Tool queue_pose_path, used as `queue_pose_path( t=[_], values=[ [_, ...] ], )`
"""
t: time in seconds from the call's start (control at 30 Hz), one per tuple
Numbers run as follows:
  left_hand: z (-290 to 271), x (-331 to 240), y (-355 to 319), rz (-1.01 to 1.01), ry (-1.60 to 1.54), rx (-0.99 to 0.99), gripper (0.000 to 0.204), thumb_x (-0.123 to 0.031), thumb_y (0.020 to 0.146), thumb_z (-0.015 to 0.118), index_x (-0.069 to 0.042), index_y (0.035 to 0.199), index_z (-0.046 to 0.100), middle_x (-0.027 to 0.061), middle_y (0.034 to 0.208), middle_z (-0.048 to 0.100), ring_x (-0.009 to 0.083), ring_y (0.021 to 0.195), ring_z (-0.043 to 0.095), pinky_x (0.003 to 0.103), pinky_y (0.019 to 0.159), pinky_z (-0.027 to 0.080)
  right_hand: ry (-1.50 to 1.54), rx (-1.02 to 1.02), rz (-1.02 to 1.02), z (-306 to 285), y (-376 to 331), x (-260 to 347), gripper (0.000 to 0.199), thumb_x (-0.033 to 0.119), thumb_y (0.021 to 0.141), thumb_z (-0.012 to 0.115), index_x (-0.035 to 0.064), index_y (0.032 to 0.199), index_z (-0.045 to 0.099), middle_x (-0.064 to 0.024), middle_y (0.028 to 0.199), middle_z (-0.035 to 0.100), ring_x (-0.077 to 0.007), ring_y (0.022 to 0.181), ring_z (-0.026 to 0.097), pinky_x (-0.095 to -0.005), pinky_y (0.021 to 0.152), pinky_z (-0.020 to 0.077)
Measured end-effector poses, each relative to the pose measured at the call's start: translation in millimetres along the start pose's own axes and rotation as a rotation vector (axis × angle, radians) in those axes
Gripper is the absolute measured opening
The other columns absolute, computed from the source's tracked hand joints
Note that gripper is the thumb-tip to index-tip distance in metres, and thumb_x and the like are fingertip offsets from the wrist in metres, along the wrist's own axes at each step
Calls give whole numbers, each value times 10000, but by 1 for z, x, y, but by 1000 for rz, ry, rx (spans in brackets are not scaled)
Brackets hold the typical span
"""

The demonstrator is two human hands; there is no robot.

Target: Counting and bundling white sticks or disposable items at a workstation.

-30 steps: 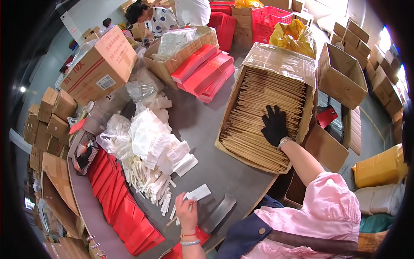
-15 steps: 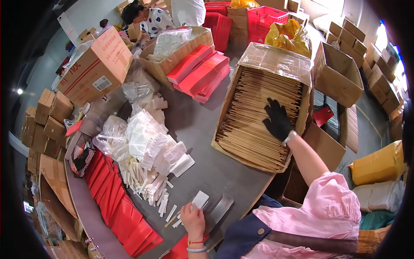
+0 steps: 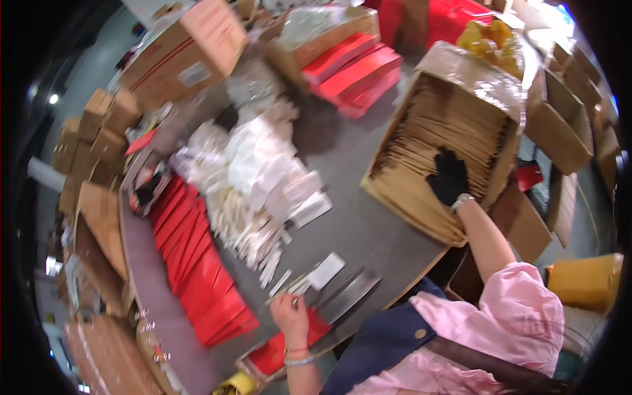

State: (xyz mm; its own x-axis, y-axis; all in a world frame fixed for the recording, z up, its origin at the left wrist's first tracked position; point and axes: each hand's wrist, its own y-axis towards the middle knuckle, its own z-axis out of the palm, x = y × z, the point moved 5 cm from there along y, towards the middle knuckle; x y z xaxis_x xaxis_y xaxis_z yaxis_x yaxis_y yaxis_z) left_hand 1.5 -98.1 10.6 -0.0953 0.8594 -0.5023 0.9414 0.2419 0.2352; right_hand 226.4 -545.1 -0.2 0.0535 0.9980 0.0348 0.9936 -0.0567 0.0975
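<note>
I see 2 hands. Near: bare left hand (image 3: 289, 313), fingers curled by white strips (image 3: 280, 282); blurred, so can't tell if it's holding any. Red sheet (image 3: 268, 357) under its wrist. White card (image 3: 326, 270) lies just beyond, presumably for short reach. Farther right: black-gloved right hand (image 3: 449, 178), fingers spread, nothing visibly gripped, rests on brown sticks (image 3: 428, 141). The carton (image 3: 461, 69) likely holds them parallel. Far: red stacks (image 3: 359, 74), piled to save space, I'd guess.
</note>
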Motion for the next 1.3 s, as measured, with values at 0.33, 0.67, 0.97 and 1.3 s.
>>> queue_pose_path(
  t=[0.33,0.67,0.97,1.3],
  values=[
    [47,-27,19,102,-86,67,179,-105,741,747,-56,886,655,130,965,621,338,945,570,428,837,463,184,31,-83,-10,-37,17,647,349,873,630,9,1389,436,-202,1521,333,-378,1407,303,-515,1141,240],
    [59,-27,26,168,124,259,388,-176,694,792,-77,1045,658,139,987,591,353,936,556,450,812,471,173,152,75,-45,-48,-25,452,289,792,690,46,1158,582,-171,1201,557,-357,1139,508,-461,977,417],
    [51,-32,27,-37,-151,330,263,-181,722,783,-18,874,642,149,790,661,363,765,639,455,705,493,58,-319,17,-43,-47,-34,462,281,770,686,85,1175,583,-129,1269,518,-318,1177,469,-457,987,403],
    [31,-40,-33,174,-42,276,379,-210,634,838,-98,965,689,78,870,605,300,851,561,418,773,457,72,-55,0,-27,-12,-47,309,246,824,613,100,1095,647,-140,1035,606,-330,1019,567,-464,882,454]
  ],
)
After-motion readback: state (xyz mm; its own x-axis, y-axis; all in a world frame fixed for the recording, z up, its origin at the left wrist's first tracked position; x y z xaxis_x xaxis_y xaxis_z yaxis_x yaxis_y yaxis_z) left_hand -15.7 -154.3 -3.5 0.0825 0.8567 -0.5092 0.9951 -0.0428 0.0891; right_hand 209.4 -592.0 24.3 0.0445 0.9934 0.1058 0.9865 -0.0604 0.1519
